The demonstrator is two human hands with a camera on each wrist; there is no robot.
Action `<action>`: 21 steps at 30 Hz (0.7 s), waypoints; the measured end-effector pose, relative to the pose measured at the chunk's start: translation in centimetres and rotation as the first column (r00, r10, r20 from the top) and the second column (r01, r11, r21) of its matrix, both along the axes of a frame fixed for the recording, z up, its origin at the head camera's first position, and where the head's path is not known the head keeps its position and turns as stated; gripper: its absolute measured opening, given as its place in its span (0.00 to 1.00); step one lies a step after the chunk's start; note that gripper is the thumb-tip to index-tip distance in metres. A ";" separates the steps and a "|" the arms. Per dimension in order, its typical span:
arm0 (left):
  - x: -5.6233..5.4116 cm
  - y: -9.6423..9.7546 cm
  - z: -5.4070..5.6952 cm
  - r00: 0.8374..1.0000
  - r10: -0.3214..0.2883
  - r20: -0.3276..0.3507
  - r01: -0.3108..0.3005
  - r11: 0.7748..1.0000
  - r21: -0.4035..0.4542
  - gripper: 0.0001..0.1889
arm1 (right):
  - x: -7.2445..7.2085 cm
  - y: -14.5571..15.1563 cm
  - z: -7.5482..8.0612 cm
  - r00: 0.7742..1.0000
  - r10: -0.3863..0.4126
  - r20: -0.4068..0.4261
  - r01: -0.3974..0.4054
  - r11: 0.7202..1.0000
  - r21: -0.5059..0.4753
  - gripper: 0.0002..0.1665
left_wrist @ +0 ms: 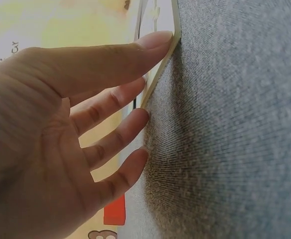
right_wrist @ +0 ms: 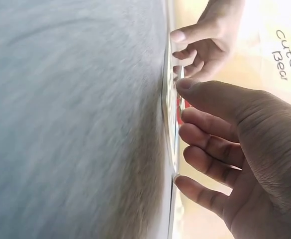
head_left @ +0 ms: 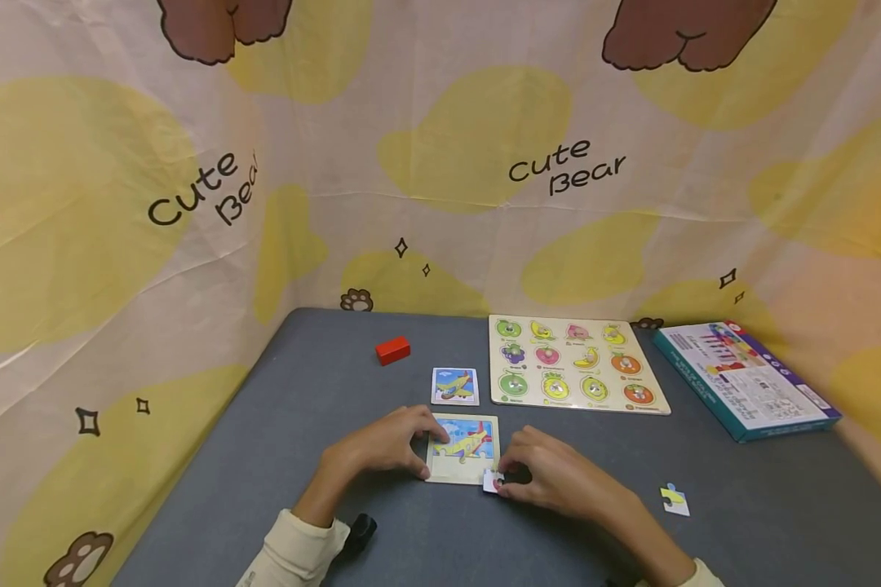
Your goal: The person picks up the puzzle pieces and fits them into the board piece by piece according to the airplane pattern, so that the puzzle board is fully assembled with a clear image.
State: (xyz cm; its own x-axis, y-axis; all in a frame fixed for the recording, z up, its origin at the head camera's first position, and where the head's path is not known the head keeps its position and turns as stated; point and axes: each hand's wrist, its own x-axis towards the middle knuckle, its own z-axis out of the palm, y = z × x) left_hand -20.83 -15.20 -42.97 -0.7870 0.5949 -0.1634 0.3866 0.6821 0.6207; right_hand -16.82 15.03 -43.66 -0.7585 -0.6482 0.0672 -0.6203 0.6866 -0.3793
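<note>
A small wooden jigsaw tray [head_left: 448, 473] holds part of a yellow airplane picture, its near strip bare. My left hand [head_left: 392, 440] steadies the tray at its left side, the thumb [left_wrist: 155, 41] on the near corner and the other fingers spread loosely. Between right thumb and fingertips, my right hand [head_left: 551, 473] pinches a jigsaw piece [head_left: 490, 481] with a bit of red on it. That piece overlaps the tray's near right corner in the head view. Just beyond the tray lies a matching airplane picture card [head_left: 455, 386]. Another jigsaw piece [head_left: 675, 500], yellow and white, lies off to the right.
A red block [head_left: 392, 350] sits at the back left of the dark table. Behind the tray to the right lies a wooden fruit board [head_left: 567, 375], with a flat teal-edged box [head_left: 749, 383] beside it. A printed cloth [head_left: 440, 269] hangs around the table's back.
</note>
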 end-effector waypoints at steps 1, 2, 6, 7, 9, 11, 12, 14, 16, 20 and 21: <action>0.0 0.0 0.0 1.000 -0.003 0.000 0.003 1.000 0.007 0.24 | -0.1 -0.3 0.0 1.000 0.003 -0.003 -0.003 1.000 -0.002 0.11; 0.0 0.0 0.0 1.000 -0.006 0.000 0.006 1.000 0.014 0.24 | -0.3 -0.7 0.0 1.000 0.008 -0.011 -0.008 1.000 -0.007 0.11; -0.1 0.0 -0.1 1.000 -0.010 -0.004 0.010 1.000 0.025 0.24 | -0.7 -2.0 0.0 0.998 0.039 -0.040 -0.041 0.999 -0.027 0.10; -0.1 0.0 0.0 1.000 -0.012 -0.008 0.012 1.000 0.026 0.25 | -0.9 -2.4 -0.1 0.998 0.048 -0.048 -0.050 0.998 -0.031 0.09; -0.1 0.0 0.0 1.000 -0.013 -0.013 0.013 1.000 0.025 0.25 | -1.1 -3.0 -0.2 0.996 0.063 -0.064 -0.066 0.997 -0.035 0.09; -0.1 0.0 0.0 1.000 -0.012 -0.014 0.012 1.000 0.024 0.25 | -1.4 -3.6 -0.3 0.995 0.074 -0.074 -0.076 0.996 -0.036 0.10; -0.1 0.0 0.0 1.000 -0.010 -0.012 0.011 1.000 0.025 0.25 | -1.5 -3.9 -0.3 0.994 0.077 -0.077 -0.080 0.996 -0.037 0.10; -0.1 0.0 0.0 1.000 -0.006 -0.007 0.007 1.000 0.028 0.25 | -1.7 -4.4 -0.4 0.993 0.083 -0.082 -0.086 0.996 -0.038 0.11; -0.1 0.0 0.0 1.000 -0.006 -0.007 0.006 0.999 0.034 0.25 | -1.9 -4.8 -0.5 0.992 0.090 -0.088 -0.094 0.995 -0.038 0.11; 0.0 -0.2 0.0 1.000 -0.019 -0.021 0.020 0.999 0.049 0.26 | -2.3 -5.6 -0.7 0.989 0.100 -0.109 -0.105 0.994 -0.036 0.12; 0.0 -0.2 0.0 1.000 -0.021 -0.023 0.022 0.998 0.053 0.26 | -2.4 -5.8 -0.7 0.988 0.102 -0.114 -0.107 0.994 -0.034 0.12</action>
